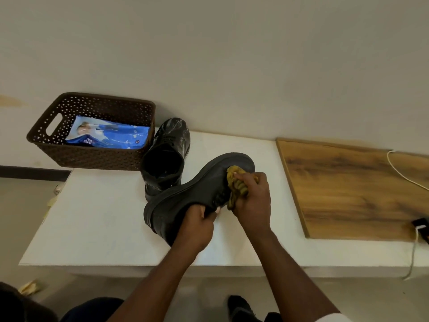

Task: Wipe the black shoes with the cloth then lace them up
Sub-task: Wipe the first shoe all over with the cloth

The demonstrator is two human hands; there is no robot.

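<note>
Your left hand [197, 225] grips the stiff black shoe [199, 191] by its collar while your right hand [251, 201] clutches the soft cloth [235, 182] against its toe.

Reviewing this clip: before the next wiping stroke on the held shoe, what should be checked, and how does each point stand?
1. Left hand grips the held shoe: ok.
2. Right hand holds the yellow cloth: ok.
3. Cloth touches the shoe's upper: ok.
4. Second shoe stands on the white table, within reach: ok.
5. Laces at hand for later: cannot tell.
</note>
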